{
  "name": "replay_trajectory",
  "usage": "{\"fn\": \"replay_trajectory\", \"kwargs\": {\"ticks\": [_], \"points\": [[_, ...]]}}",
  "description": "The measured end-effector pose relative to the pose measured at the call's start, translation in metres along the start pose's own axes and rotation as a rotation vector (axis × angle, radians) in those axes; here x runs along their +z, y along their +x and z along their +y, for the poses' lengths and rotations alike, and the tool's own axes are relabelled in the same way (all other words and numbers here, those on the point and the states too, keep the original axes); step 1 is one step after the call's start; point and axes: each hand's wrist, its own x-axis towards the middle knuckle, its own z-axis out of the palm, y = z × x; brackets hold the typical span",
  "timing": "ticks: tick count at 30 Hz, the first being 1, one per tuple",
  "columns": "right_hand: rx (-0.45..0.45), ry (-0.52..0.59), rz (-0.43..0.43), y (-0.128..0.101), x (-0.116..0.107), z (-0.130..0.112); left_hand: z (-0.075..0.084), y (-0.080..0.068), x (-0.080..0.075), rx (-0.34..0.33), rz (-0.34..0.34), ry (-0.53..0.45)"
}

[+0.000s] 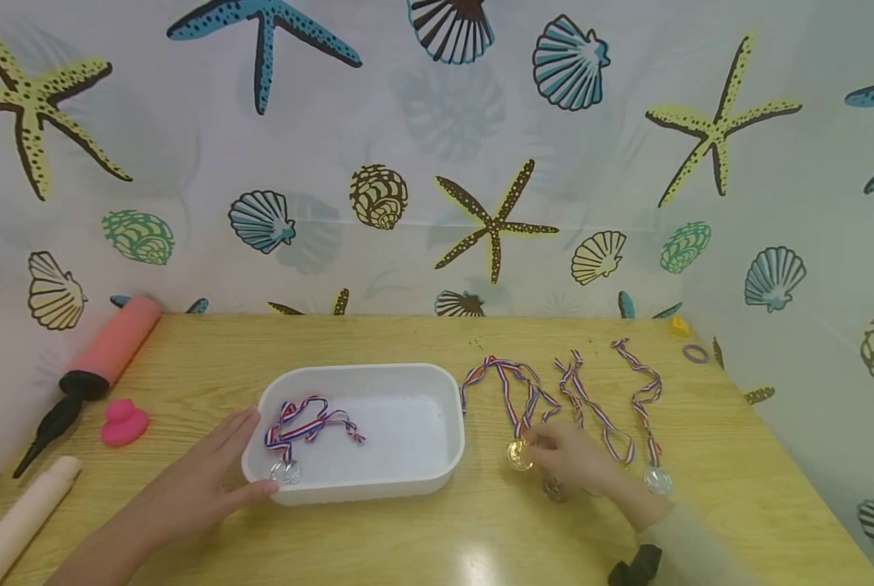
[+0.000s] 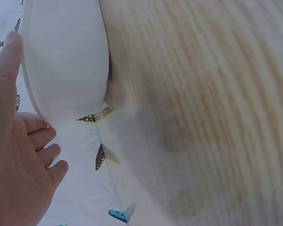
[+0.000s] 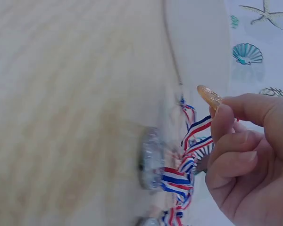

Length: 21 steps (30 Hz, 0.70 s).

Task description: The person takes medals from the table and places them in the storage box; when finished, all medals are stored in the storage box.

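My right hand (image 1: 572,456) pinches a gold medal (image 1: 519,455) between thumb and fingertips, right of the white tray (image 1: 426,486). In the right wrist view the gold medal (image 3: 209,96) is edge-on, its striped ribbon trailing behind the fingers. My left hand (image 1: 188,480) rests against the tray's left end, fingers loosely extended, thumb at the front rim. A silver medal (image 1: 286,472) with a red, white and blue ribbon lies in the tray. Another medal (image 1: 554,488) is partly hidden under my right hand. Farther right lies a silver medal (image 1: 657,479) with its ribbon stretched back.
At the left are a pink pump (image 1: 118,342) with a black nozzle, a pink knobbed toy (image 1: 124,422) and a pale rolling-pin-like cylinder (image 1: 23,521). A purple ring (image 1: 696,353) and a small yellow piece (image 1: 679,325) sit at the table's back right corner. A patterned curtain hangs behind.
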Motion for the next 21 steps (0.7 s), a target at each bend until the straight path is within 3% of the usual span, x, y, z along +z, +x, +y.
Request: {"fn": "replay_trajectory", "kwargs": {"ticks": [5, 9, 17, 21], "points": [[-0.001, 0.091, 0.041, 0.006, -0.02, -0.012, 0.001, 0.0, -0.001, -0.009, -0.001, -0.001], [0.066, 0.159, 0.07, 0.01, -0.039, -0.025, 0.002, -0.001, -0.002, -0.001, 0.003, -0.001], [0.128, 0.205, 0.145, 0.028, -0.074, -0.054, 0.003, 0.001, -0.004, -0.033, -0.028, 0.001], [0.103, 0.198, 0.154, 0.039, -0.091, -0.07, 0.003, 0.001, -0.003, -0.022, -0.023, 0.012]]}}
